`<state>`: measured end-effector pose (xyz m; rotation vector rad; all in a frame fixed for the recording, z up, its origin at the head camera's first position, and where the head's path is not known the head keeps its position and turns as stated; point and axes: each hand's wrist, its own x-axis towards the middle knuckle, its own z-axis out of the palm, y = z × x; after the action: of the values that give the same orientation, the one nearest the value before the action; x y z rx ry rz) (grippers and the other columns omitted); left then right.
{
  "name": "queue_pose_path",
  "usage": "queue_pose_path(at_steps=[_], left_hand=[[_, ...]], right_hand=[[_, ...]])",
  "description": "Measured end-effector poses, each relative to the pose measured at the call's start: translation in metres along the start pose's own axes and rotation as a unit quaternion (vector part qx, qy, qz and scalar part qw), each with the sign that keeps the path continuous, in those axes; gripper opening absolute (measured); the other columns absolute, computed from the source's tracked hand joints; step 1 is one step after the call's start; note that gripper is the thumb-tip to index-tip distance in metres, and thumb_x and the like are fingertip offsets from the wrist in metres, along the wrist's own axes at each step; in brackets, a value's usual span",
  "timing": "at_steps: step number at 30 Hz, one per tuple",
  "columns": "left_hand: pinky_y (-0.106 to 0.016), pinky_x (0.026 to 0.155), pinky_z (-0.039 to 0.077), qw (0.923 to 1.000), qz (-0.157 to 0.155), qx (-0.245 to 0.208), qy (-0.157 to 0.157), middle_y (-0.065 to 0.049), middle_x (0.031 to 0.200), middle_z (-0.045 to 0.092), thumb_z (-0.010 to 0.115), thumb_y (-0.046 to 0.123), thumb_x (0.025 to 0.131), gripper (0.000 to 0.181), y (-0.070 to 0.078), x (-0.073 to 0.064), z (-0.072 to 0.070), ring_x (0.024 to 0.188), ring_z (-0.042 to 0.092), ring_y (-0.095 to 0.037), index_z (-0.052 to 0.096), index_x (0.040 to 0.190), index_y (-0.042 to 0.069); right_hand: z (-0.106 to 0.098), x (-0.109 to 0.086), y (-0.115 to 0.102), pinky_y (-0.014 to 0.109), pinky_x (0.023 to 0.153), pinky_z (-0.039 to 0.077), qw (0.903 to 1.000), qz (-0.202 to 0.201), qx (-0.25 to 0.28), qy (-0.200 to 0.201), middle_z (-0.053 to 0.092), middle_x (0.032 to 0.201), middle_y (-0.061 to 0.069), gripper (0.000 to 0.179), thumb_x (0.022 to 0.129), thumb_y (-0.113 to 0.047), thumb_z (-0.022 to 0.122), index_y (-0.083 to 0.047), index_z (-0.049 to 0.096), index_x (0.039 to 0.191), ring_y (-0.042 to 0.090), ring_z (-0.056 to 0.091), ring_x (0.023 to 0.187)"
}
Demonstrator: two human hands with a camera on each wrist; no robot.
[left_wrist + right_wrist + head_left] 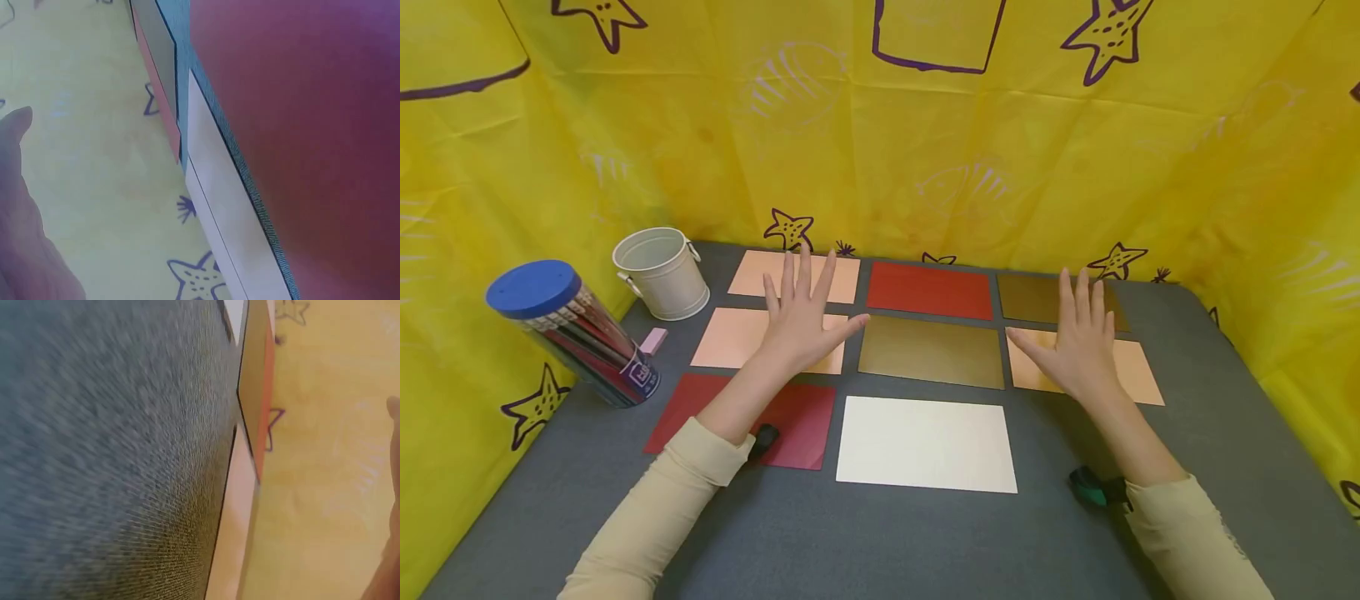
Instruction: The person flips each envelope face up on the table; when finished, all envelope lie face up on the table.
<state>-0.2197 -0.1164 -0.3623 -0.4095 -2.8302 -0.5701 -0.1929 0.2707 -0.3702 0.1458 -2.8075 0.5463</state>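
Observation:
My left hand point(801, 329) is held above the left peach sheet of the middle row point(722, 337), fingers straight and spread. My right hand point(1084, 350) hovers likewise over the middle row's right peach sheet point(1138, 375). Both hands are bare of any object. Between them lies an olive-gold sheet point(931, 352), with a red sheet point(929, 290) behind it and a white sheet point(927, 444) in front. Under the left forearm is a dark red sheet point(797, 425), large in the left wrist view. The back row also has a peach sheet point(745, 273) and a brown sheet point(1030, 297).
At the left of the dark grey table point(917, 542) stands a white metal bucket point(666, 279). Nearer is a clear tube of pencils point(591, 342) with a blue lid. A pink eraser point(653, 341) lies beside it. Yellow patterned cloth point(880, 150) surrounds the table's back and sides.

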Motion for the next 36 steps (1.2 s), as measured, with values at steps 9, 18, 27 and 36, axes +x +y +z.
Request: queue_pose_path(at_steps=[9, 18, 27, 36], left_hand=[[-0.057, 0.116, 0.007, 0.987, 0.077, -0.117, -0.077, -0.006, 0.163, -0.005, 0.06, 0.056, 0.09, 0.097, 0.009, -0.025, -0.003, 0.149, -0.005, -0.025, 0.005, 0.158, 0.014], [-0.052, 0.114, 0.023, 0.9559, 0.141, -0.166, -0.197, 0.0, 0.163, 0.004, 0.066, 0.05, 0.089, 0.095, 0.013, -0.058, -0.003, 0.148, 0.007, -0.02, 0.009, 0.158, 0.017], [-0.04, 0.115, 0.024, 0.9095, 0.205, -0.134, -0.336, 0.0, 0.163, 0.009, 0.066, 0.054, 0.087, 0.094, 0.015, -0.082, -0.002, 0.147, 0.006, -0.008, 0.016, 0.158, 0.016], [-0.043, 0.113, 0.029, 0.8992, 0.243, -0.064, -0.358, -0.005, 0.163, 0.011, 0.068, 0.054, 0.086, 0.095, 0.016, -0.095, 0.003, 0.148, 0.009, -0.019, 0.02, 0.157, 0.012]], right_hand=[[0.001, -0.021, -0.012, 0.074, 0.105, 0.009, 0.9923, -0.037, 0.09, -0.077, -0.006, 0.163, 0.006, 0.107, 0.087, -0.056, 0.065, -0.015, -0.004, 0.157, 0.034, -0.006, 0.148], [0.004, -0.044, -0.018, 0.071, 0.105, 0.021, 0.9738, -0.105, 0.117, -0.164, 0.01, 0.163, 0.005, 0.096, 0.086, -0.051, 0.069, -0.02, 0.013, 0.158, 0.034, 0.014, 0.147], [0.01, -0.074, -0.021, 0.048, 0.11, 0.032, 0.9248, -0.26, 0.108, -0.256, 0.027, 0.159, 0.004, 0.086, 0.087, -0.055, 0.067, -0.015, 0.03, 0.154, 0.022, 0.025, 0.145], [0.013, -0.09, -0.019, 0.043, 0.109, 0.035, 0.9093, -0.297, 0.055, -0.286, 0.022, 0.161, 0.002, 0.094, 0.083, -0.062, 0.066, -0.015, 0.027, 0.155, 0.021, 0.024, 0.145]])
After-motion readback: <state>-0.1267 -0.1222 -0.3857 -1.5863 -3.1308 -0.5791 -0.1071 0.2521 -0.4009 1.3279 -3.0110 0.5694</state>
